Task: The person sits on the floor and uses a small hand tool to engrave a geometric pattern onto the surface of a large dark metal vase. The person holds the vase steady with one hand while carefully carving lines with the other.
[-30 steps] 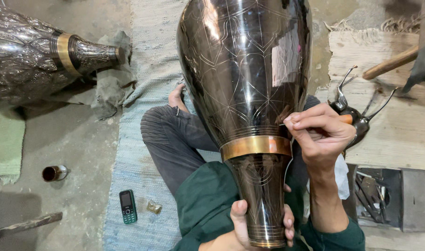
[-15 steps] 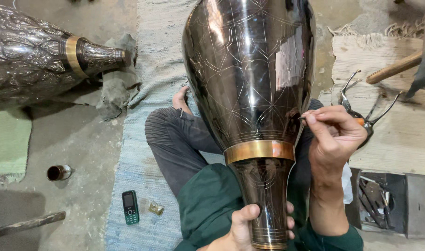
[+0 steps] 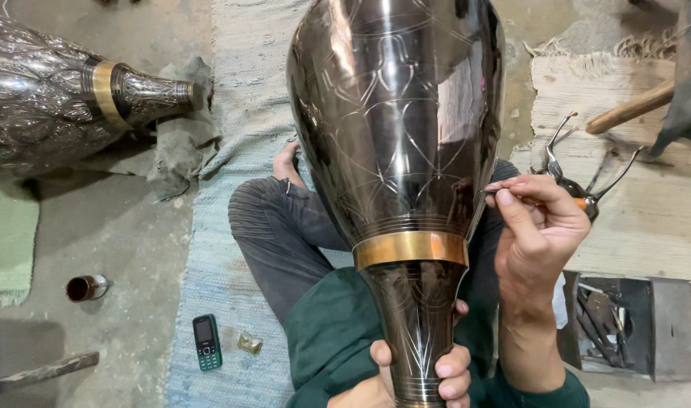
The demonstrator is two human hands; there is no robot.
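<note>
Both hands grip: my left hand (image 3: 421,374) clasps the tall dark engraved metal vase (image 3: 394,136) by its neck, while my right hand (image 3: 538,227), pinching a thin scribing tool (image 3: 504,194), has climbed from the brass band (image 3: 410,248) to the belly.

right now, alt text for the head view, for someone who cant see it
A seated person's left hand grips the neck of a large dark engraved metal vase with a brass band, while the right hand holds a thin scribing tool against its side. A green phone lies on the blue rug.

Phone (image 3: 206,342): small, green, lies on the blue rug (image 3: 232,91).
Cup (image 3: 86,288): small, on its side, on the grey floor.
Second vase (image 3: 58,98): bumpy, silver, lies on its side, far left.
Tool tray (image 3: 625,325): dark, at the right.
</note>
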